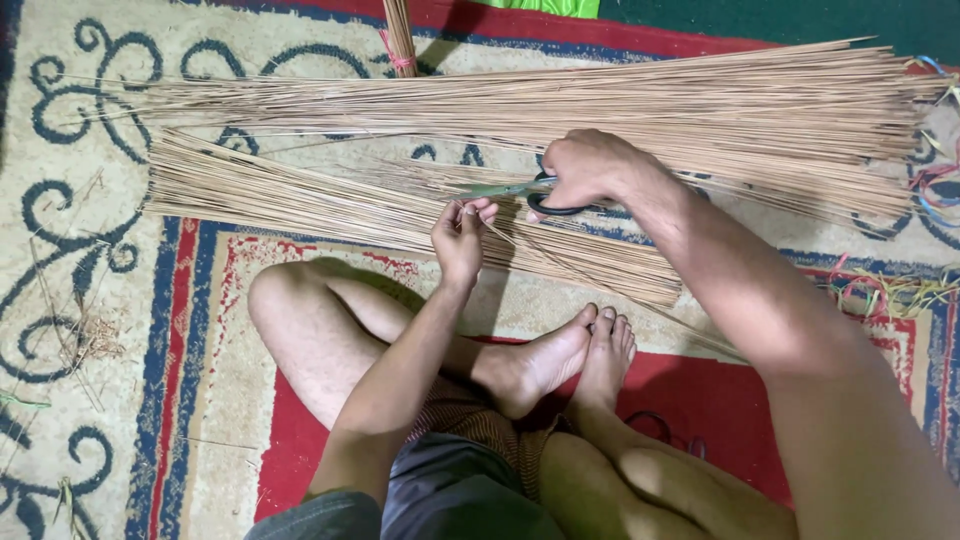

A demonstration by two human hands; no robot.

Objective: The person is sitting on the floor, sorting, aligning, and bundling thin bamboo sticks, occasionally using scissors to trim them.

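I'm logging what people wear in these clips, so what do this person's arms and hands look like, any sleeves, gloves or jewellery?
Both arms are bare from the elbow down, with no sleeves showing. The left hand and right hand are bare too: no gloves, and no rings, watch or bracelet that I can see. The fingers look uncovered.

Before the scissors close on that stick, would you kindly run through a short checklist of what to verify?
1. Right hand grips the scissors by the black handles: ok.
2. Left hand pinches a thin stick near the blades: ok.
3. Left fingertips clear of the blades: cannot tell, very close.
4. Blades open around the stick: cannot tell.
5. Bare feet away from the cutting spot: ok.
6. Stick bundles lie flat on the carpet: ok.
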